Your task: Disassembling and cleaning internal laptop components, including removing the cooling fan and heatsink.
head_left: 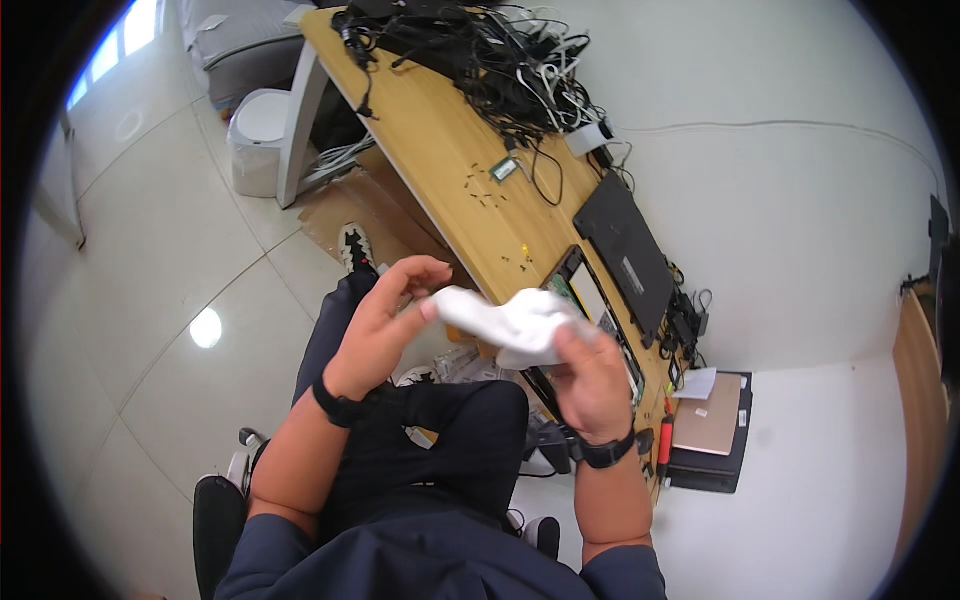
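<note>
A crumpled white cloth or tissue (pixel 520 318), blurred by motion, hangs in front of me above the desk's near edge. My right hand (pixel 592 385) pinches its right end between thumb and fingers. At its other end is my left hand (pixel 385 318), fingers curved and spread apart from the thumb, whose tip meets the cloth's edge. Partly hidden behind the cloth and my right hand lies an opened laptop (pixel 580 283), its inside showing a green board. Beyond it rests a dark laptop bottom cover (pixel 630 262).
Small screws (pixel 485 198) and a green memory module (pixel 503 169) lie on the wooden desk (pixel 425 140). Tangled cables (pixel 520 75) heap at its far end. To the right are a red-handled tool (pixel 665 440) and a gold laptop (pixel 708 415). A white bin (pixel 262 140) stands on the floor.
</note>
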### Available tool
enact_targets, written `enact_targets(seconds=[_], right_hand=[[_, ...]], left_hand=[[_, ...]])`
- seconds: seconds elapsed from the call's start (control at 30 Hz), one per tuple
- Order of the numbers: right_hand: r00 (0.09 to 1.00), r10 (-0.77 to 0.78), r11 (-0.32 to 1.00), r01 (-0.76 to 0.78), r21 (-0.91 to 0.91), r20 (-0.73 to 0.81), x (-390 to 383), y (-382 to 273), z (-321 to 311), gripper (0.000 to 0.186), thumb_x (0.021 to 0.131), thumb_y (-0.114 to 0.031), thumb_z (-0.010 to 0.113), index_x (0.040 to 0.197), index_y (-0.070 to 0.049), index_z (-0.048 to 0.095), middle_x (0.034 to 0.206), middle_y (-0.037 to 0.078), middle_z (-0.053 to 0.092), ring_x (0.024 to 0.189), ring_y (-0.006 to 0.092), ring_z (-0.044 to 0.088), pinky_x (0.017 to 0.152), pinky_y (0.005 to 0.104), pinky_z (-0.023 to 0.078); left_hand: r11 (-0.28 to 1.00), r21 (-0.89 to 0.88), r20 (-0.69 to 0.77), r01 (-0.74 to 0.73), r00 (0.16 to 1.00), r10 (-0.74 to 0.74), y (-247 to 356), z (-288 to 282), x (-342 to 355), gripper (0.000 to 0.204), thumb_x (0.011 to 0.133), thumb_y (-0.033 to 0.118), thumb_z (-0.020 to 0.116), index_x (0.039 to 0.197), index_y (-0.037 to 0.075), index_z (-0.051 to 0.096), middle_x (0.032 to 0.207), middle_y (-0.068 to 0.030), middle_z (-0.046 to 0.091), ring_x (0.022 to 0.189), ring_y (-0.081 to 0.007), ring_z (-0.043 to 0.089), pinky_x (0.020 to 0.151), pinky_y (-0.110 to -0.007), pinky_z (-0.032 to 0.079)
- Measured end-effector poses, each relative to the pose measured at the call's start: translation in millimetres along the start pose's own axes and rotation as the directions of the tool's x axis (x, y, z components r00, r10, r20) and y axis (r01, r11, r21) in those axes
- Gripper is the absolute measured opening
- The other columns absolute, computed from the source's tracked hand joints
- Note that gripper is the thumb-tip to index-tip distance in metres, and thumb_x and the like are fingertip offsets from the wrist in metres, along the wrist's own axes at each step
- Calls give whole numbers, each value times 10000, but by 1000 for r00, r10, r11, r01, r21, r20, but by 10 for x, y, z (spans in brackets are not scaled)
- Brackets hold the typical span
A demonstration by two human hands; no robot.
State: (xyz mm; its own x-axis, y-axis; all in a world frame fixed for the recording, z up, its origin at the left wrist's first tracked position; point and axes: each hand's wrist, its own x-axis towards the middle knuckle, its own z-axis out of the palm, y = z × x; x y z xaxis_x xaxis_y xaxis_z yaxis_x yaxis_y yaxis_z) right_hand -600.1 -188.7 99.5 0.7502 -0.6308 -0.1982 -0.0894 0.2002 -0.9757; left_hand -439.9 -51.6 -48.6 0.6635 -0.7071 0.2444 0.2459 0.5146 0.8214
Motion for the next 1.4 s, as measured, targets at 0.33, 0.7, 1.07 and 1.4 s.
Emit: enact_targets(seconds=[0.33, 0.7, 1.07, 1.4], right_hand=[[997, -77, 979, 79, -186, 20, -246, 260, -56, 752, 989, -109, 712, 1583, 18, 268, 1132, 163, 717, 984, 156, 689, 898, 259, 521], [951, -119, 512, 304, -803, 284, -784, 245, -349, 287, 870, -235, 830, 1083, -54, 764, 1032, 163, 665, 937, 321, 653, 821, 336, 510], [906, -414, 900, 422, -112, 88, -778, 6, -849, 129, 952, -198, 714, 994, -76, 720, 1534, 233, 486, 1453, 355, 425, 1233, 487, 204], [879, -449, 873, 470, 131, -159, -185, -1317, -1390, 235, 1064, -275, 551, 1037, -43, 575, 970, 117, 598, 889, 243, 578, 833, 384, 494]], left_hand=[[870, 473, 244, 140, 928, -281, 326, 204, -303, 171, 990, 164, 688, 971, -6, 697, 758, -108, 654, 662, -218, 594, 619, -333, 476], [818, 570, 369, -77, 914, -171, 412, 503, -492, 182, 983, 129, 667, 864, -1, 626, 715, -103, 575, 649, -219, 546, 617, -330, 439], [886, 422, 177, 193, 941, -290, -325, 436, -461, 230, 1026, 195, 646, 916, -3, 608, 750, -21, 515, 688, -99, 453, 613, -278, 395], [908, 411, 697, 85, 612, -373, -893, 1100, -604, 311, 1007, 331, 661, 975, 21, 673, 814, -163, 664, 739, -320, 649, 681, -404, 511]])
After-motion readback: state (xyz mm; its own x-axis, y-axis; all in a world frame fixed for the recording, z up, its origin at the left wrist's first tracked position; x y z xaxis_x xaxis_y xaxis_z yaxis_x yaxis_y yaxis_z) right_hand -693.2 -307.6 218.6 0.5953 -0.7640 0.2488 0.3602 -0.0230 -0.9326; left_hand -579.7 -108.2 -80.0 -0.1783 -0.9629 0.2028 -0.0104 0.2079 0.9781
